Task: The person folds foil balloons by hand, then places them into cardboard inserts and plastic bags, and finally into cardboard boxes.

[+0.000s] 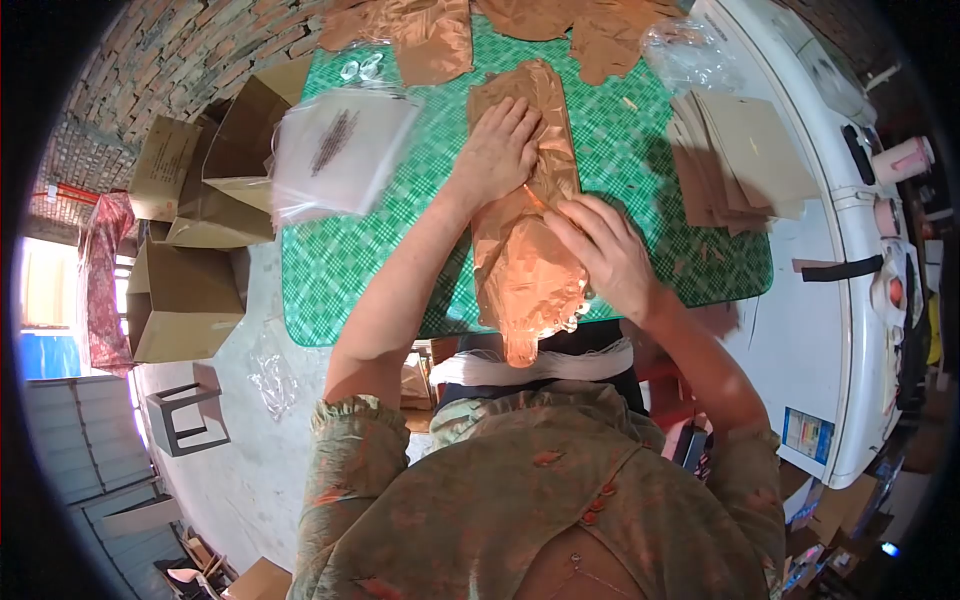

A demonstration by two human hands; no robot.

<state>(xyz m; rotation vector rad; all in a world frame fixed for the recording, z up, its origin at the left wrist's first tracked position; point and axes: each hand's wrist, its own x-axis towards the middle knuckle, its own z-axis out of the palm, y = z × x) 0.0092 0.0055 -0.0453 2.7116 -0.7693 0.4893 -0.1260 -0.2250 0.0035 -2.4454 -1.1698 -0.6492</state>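
A shiny copper-brown piece of folded fabric (530,275) lies lengthwise on the green checked table (340,270), its narrow near end hanging over the front edge. My left hand (497,150) rests flat on the upper part of the fabric, fingers stretched out and pressing it down. Lower down on the right side, my right hand (610,255) has its fingertips and thumb closed at a raised fold, which shows as a bright orange edge between the two hands. Part of the fabric is hidden under both hands.
More brown fabric pieces (435,45) lie along the far edge. A stack of clear plastic bags (340,150) is at the left, cardboard sheets (745,155) at the right. Open cardboard boxes (185,290) stand left of the table. White string (540,365) hangs at my waist.
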